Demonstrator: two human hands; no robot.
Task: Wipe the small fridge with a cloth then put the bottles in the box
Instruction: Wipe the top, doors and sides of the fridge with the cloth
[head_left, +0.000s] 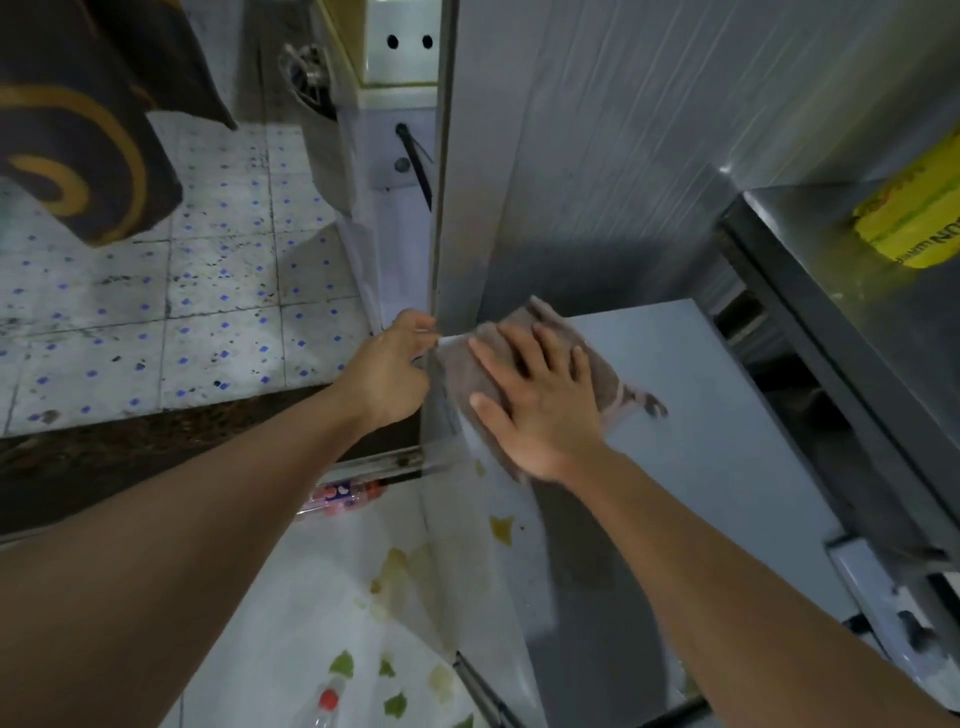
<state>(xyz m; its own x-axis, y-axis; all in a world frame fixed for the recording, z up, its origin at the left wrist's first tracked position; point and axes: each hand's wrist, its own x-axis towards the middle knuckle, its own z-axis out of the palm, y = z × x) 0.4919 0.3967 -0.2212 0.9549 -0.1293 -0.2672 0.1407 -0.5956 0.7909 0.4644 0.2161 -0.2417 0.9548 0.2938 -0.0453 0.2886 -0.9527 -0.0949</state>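
yellow pack (915, 218) on steel shelf (810, 218) | dark print, upside down, partly legible: "UN" | rest too blurred to read

A white tile floor (218, 291) with blue dots and dark grime lies at left, a ribbed grey wall panel (623, 130) rises behind, a steel cabinet (857, 332) stands at right, and a dark cloth with orange swirls (72, 130) hangs top left.

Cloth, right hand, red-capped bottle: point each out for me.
cloth (605, 387), head view, bare edge right of the fingers.
right hand (540, 400), head view, back of hand.
red-capped bottle (328, 700), head view, its cap.
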